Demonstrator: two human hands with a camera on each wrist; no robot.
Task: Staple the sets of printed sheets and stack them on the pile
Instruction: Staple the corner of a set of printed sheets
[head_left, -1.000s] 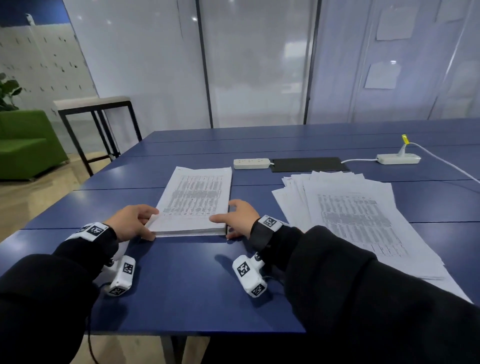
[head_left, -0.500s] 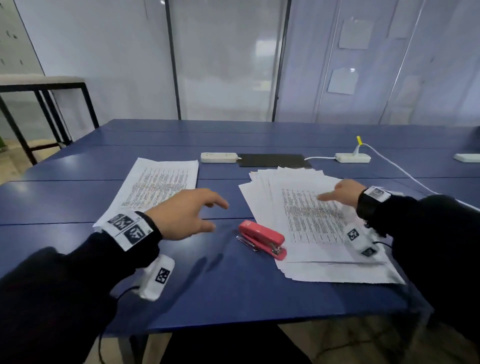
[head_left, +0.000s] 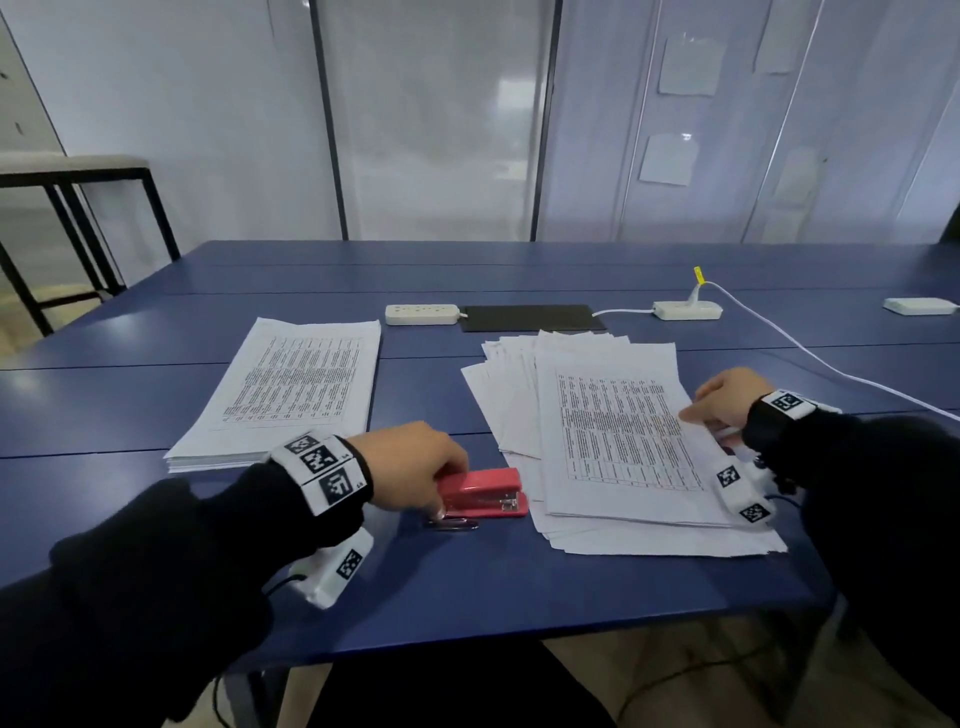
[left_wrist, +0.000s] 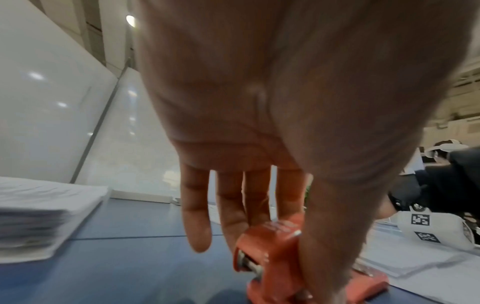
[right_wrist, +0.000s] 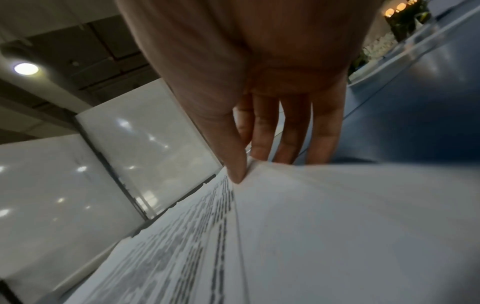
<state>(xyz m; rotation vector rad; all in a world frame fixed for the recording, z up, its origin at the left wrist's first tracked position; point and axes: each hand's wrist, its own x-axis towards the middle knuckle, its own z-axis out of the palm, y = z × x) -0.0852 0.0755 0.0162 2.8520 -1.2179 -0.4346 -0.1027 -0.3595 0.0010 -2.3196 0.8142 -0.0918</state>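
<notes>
Right now the person's left hand (head_left: 410, 465) is curled over the back end of the small red plastic stapler (head_left: 480, 492), thumb and fingers clasping its sides while it sits on the dark blue tabletop (head_left: 467, 582), just beside the loose fan of printed white sheets (head_left: 524, 410). The right hand (head_left: 730, 397) is at the far edge of that fan, thumb on top and fingers tucked under, pinching the edge of the topmost printed set (head_left: 623, 431); the right wrist view shows that edge lifted slightly. The neat finished pile of stapled sheets (head_left: 291, 384) lies to the left, well apart from the fan, squared up and thick.

What worries me is the pinch. The fanned sheets overlap untidily, so the fingers may gather a page too many or too few, and the set would be stapled wrong. I cannot tell how many pages are caught. If the set is pulled away one-handed it could also drag its neighbours towards the table edge, which the lowest sheets already reach. The stapler is gripped at its hinge end, so it may tip on lifting.

Behind, a white power strip (head_left: 422, 314) and a black flat pad (head_left: 532, 318) lie out of the way.
</notes>
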